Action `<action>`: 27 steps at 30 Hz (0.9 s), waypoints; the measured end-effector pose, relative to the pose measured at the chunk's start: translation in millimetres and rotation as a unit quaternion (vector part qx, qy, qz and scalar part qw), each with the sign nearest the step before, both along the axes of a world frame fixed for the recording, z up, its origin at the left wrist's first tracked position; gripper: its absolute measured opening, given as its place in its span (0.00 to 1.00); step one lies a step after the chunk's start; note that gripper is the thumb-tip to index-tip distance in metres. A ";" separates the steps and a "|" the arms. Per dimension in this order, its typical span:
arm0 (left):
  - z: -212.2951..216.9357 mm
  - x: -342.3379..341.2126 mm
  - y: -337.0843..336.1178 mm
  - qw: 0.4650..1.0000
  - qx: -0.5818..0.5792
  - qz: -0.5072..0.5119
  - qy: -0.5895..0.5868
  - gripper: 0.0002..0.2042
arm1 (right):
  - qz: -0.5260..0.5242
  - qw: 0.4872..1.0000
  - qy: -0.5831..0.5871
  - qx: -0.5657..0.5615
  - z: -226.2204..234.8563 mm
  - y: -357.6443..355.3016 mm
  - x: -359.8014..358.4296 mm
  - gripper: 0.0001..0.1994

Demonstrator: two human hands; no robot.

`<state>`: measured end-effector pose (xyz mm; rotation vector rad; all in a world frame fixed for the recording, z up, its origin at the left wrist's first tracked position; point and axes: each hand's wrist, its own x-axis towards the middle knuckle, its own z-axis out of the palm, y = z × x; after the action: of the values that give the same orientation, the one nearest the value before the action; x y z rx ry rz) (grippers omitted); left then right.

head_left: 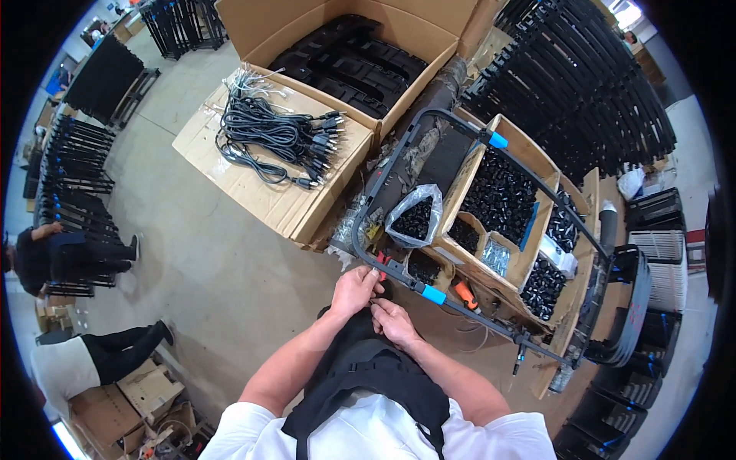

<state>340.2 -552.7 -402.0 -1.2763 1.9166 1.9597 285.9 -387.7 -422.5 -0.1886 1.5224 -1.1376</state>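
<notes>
Tubular frame (497, 325) spans parts box (479, 270), two blue sleeves (433, 294) fitted. Left hand (357, 290), right hand (395, 320) beside frame's near-left corner; grip contents cannot be determined. Work appears partial; remainder unclear.

Grey floor (192, 261) (faintly lined), bright white light (627, 14) upper right

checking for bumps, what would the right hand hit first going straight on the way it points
Most likely the left hand, just ahead and to the left of the right hand; whether they touch is unclear.
</notes>
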 end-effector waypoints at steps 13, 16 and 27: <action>9.1 -8.3 10.6 0.992 0.034 0.121 0.030 0.14 | 0.085 0.980 -0.160 -0.084 -10.0 -2.2 -51.2 0.15; 15.1 5.1 18.7 0.982 -0.142 0.124 0.034 0.17 | 0.053 0.961 -0.246 -0.113 -28.2 0.9 -53.1 0.15; -16.2 62.7 68.3 0.981 0.132 0.063 0.124 0.24 | -0.079 0.908 -0.367 -0.186 -34.7 -12.5 -40.8 0.10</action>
<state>402.8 -484.4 -418.2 -1.1527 1.6289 2.4419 245.1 -400.1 -457.2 0.1094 0.6543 -1.4150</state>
